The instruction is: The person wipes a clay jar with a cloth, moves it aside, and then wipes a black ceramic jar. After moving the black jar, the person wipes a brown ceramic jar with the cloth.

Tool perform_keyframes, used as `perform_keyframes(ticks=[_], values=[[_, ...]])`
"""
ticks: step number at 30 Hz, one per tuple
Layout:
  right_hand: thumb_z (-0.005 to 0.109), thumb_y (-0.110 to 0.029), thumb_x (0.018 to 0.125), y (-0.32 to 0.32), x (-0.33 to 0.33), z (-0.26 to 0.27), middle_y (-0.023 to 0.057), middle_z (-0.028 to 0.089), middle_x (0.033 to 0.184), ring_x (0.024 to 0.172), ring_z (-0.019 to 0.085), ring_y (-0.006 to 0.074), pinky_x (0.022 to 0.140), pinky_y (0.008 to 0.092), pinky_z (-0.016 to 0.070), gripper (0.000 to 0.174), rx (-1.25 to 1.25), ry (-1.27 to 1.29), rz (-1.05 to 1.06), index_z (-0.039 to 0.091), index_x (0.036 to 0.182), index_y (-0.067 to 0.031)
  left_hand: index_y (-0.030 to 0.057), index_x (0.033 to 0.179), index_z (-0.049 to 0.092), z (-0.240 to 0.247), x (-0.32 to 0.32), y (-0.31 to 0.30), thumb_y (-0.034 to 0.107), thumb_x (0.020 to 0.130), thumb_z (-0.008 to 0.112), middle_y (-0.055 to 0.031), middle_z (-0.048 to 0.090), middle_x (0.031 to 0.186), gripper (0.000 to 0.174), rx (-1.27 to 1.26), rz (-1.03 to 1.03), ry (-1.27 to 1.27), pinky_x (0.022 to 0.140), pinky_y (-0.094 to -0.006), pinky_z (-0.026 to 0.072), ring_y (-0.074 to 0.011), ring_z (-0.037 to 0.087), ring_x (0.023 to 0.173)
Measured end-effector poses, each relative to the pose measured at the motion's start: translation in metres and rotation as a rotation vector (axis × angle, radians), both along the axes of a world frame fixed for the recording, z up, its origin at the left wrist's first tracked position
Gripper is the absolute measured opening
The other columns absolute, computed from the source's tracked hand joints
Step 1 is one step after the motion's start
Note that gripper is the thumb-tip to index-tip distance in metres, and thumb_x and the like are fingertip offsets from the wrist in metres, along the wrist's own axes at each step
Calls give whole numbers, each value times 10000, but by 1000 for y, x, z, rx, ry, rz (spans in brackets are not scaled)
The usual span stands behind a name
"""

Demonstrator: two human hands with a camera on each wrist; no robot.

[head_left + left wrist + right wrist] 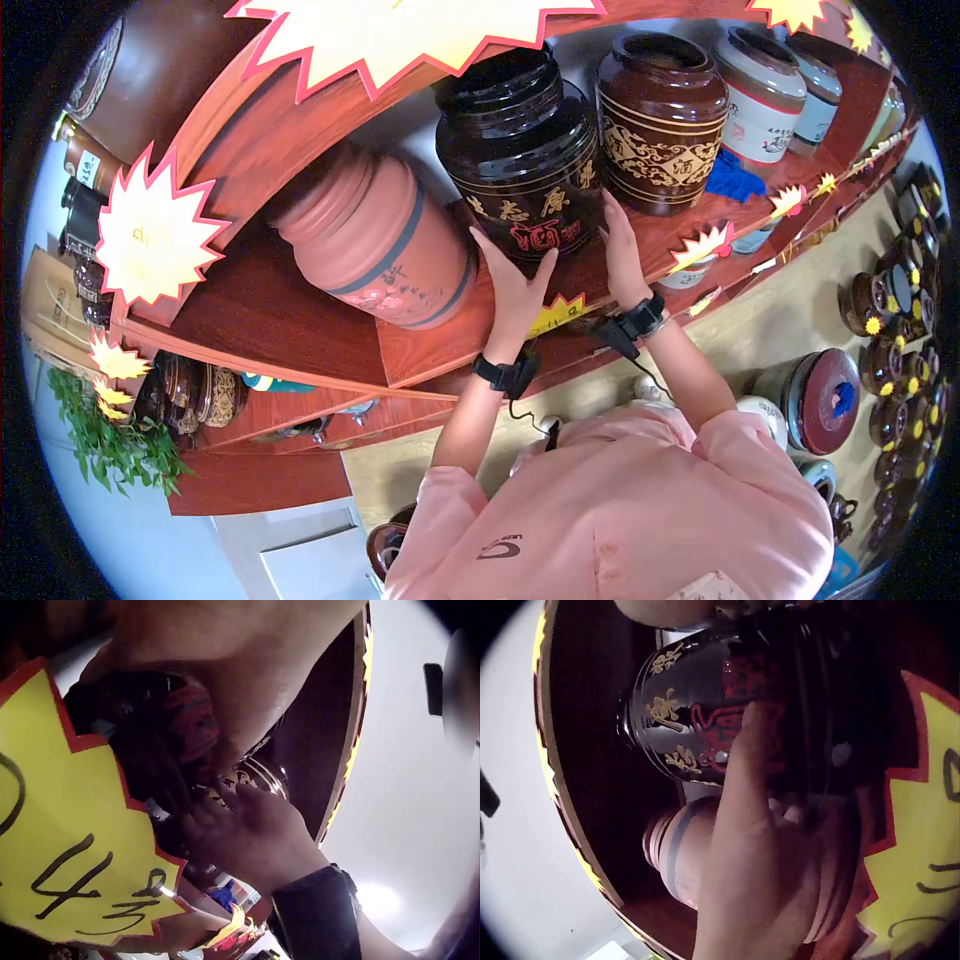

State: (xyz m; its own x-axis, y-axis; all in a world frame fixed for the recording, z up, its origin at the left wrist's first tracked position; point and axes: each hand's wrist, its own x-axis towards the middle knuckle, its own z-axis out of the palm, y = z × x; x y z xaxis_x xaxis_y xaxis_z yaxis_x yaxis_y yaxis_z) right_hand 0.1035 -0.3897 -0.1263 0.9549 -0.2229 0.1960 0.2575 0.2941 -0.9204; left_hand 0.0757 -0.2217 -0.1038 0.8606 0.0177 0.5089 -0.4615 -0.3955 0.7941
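A glossy black jar (520,150) with gold and red characters stands on the red-brown shelf. Low on its left side is my left hand (515,290), fingers extended and thumb spread; my right hand (624,250) is at its right side, fingers fairly straight. The jar (697,705) shows between both hands in the right wrist view, with the left hand (742,847) across its lower part. In the left wrist view the right hand (255,825) lies beyond the left palm (225,660). Whether the fingertips press on the jar cannot be told; some are hidden.
A pink jar (385,240) leans in on the left; a brown gold-patterned jar (662,120) and a white-grey jar (758,100) stand right, near a blue cloth (735,177). A yellow price tag (560,314) is at the shelf edge. Several jars stand on the floor at right.
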Motion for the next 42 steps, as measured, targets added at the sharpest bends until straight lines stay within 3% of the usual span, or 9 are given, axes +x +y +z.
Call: perform_keyframes(ticks=[1,4,7,10,20,31,42], values=[[369,-352,1028,-3,4,-8,49,327,1508,1390,286,165,1140,344,203,532,21,52,23,304,1479,-77,-158,1416,-106,1,0,2,320,805,743,-345,-7,1511,1150,101,62,-3,1177,-412,48,-410,36,1432],[369,-321,1022,-2,12,-18,130,358,1489,1385,300,210,1142,296,188,546,153,77,47,315,1448,16,-169,1415,-80,-5,12,8,347,806,739,-349,1,1511,1143,20,9,64,1176,-413,59,-418,44,1430],[358,-355,1034,0,6,-19,39,324,1505,1388,287,179,1137,327,211,537,190,81,145,278,1485,-73,-188,1412,-17,-42,18,12,383,827,708,-369,61,1498,1092,111,34,98,1172,-431,96,-441,93,1419],[351,-330,1029,6,6,-31,128,302,1521,1410,256,210,1150,299,169,568,96,51,45,253,1476,6,-205,1404,46,-54,7,14,414,848,672,-393,128,1473,1040,333,85,203,1165,-445,133,-461,148,1401],[357,-349,1031,-6,4,-33,104,248,1554,1432,215,181,1150,281,161,593,-44,53,97,215,1491,-4,-174,1409,148,-51,3,14,410,806,712,-372,292,1417,1011,260,89,66,1118,-472,239,-481,305,1312],[421,-313,1020,0,-8,-23,113,381,1491,1366,348,167,1112,263,243,543,-219,112,-18,291,1477,-49,-159,1413,166,-47,5,19,362,782,745,-366,315,1403,1002,161,60,89,1115,-461,251,-463,321,1310],[410,-306,1021,-1,-12,-10,115,293,1535,1412,269,190,1131,273,209,553,-309,120,10,260,1484,-43,-162,1409,177,-50,2,18,341,794,740,-363,301,1414,974,161,68,102,1123,-454,235,-447,317,1319]])
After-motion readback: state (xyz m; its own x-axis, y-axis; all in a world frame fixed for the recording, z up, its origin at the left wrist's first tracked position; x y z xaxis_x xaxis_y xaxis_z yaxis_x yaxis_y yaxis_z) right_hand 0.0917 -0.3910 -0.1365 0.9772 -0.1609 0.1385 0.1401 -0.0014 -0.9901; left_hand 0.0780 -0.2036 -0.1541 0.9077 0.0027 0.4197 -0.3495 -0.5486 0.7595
